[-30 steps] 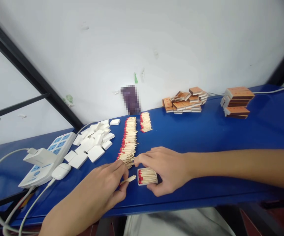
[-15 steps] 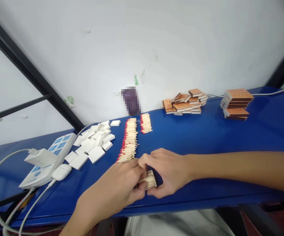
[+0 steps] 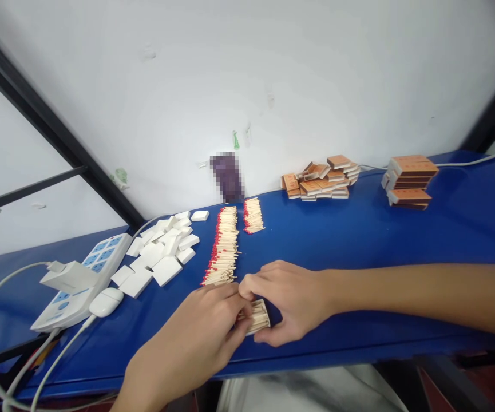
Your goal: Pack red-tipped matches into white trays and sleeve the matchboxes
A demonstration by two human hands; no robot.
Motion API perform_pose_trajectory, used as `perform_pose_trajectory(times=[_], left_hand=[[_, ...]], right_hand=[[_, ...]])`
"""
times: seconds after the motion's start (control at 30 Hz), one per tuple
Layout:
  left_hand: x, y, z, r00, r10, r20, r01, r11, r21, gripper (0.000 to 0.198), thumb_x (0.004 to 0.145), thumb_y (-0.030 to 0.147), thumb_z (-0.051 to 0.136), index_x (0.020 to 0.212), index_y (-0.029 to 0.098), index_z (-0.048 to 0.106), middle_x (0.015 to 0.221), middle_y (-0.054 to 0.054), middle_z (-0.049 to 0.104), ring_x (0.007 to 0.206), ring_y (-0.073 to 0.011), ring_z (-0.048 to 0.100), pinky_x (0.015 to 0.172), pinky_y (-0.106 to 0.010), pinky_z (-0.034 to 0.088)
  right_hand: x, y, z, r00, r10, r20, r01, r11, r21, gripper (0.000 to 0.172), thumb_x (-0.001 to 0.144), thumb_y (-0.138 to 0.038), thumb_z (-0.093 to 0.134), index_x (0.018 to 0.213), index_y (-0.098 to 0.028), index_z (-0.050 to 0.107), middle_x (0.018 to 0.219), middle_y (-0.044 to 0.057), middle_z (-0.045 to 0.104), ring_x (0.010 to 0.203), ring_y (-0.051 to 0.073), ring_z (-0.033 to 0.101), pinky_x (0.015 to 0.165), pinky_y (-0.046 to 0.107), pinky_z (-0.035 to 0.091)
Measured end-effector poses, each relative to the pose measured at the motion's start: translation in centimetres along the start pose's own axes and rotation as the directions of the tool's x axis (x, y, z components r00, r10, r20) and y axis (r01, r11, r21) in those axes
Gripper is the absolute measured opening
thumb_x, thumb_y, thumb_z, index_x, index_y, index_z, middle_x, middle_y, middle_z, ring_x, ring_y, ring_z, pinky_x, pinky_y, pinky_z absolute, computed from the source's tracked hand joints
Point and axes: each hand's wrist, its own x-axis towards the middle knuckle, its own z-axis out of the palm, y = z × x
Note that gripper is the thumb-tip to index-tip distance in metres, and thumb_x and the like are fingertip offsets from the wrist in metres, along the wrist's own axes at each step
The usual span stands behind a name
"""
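Note:
Between my hands, near the table's front edge, is a small white matchbox tray [image 3: 259, 318] with matchsticks lying in it. My right hand [image 3: 288, 300] grips the tray, thumb at the near side and fingers at the far side. The curled fingers of my left hand [image 3: 204, 329] reach over the tray's left end and hide it; whether they pinch any matches is hidden. Just beyond my left hand runs a long row of red-tipped matches [image 3: 225, 246]. A shorter row of matches [image 3: 253, 216] lies to its right at the back.
White empty-looking trays [image 3: 165, 252] are heaped on the left, beside a power strip [image 3: 92, 280] with a plugged-in charger and cables. Orange matchboxes [image 3: 324, 182] lie piled against the wall, and stacked matchboxes [image 3: 412, 171] stand farther right on the blue table [image 3: 384, 240].
My left fingers have shifted slightly, and more matches in the tray now show, lying flat. My right hand keeps its grip. The view has moved a little.

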Motion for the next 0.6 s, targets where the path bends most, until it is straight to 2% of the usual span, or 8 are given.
perform_pose_trajectory(times=[0.23, 0.33, 0.6], left_hand=[[-0.8, -0.2, 0.7, 0.995, -0.05, -0.084, 0.043, 0.995, -0.092, 0.019, 0.1, 0.024, 0.05, 0.088, 0.023, 0.065, 0.089, 0.0, 0.067, 0.083, -0.0184, 0.062, 0.076, -0.028, 0.041], [-0.9, -0.3, 0.9, 0.99, -0.084, -0.11, 0.068, 0.988, -0.141, 0.018, 0.099, 0.023, 0.052, 0.087, 0.024, 0.066, 0.085, 0.002, 0.067, 0.079, -0.0166, 0.061, 0.071, -0.025, 0.039], [-0.8, -0.5, 1.9, 0.978, -0.119, -0.174, 0.077, 0.97, -0.231, 0.017, 0.097, 0.022, 0.054, 0.084, 0.023, 0.064, 0.068, 0.005, 0.052, 0.062, -0.0117, 0.047, 0.058, -0.023, 0.032]], right_hand=[[-0.1, -0.2, -0.1, 1.0, -0.02, -0.011, 0.02, 1.0, 0.022, 0.036, 0.079, -0.04, 0.068, 0.1, -0.023, 0.044, 0.082, -0.004, 0.062, 0.066, 0.015, 0.057, 0.062, 0.027, 0.035], [0.0, -0.2, -0.1, 1.0, -0.016, 0.003, 0.015, 0.999, 0.036, 0.036, 0.079, -0.039, 0.069, 0.1, -0.023, 0.045, 0.084, -0.004, 0.062, 0.068, 0.015, 0.058, 0.064, 0.028, 0.036], [0.0, -0.3, -0.1, 1.0, -0.015, 0.005, 0.015, 0.998, 0.064, 0.034, 0.078, -0.036, 0.07, 0.1, -0.023, 0.047, 0.084, -0.004, 0.063, 0.068, 0.015, 0.057, 0.067, 0.028, 0.037]])
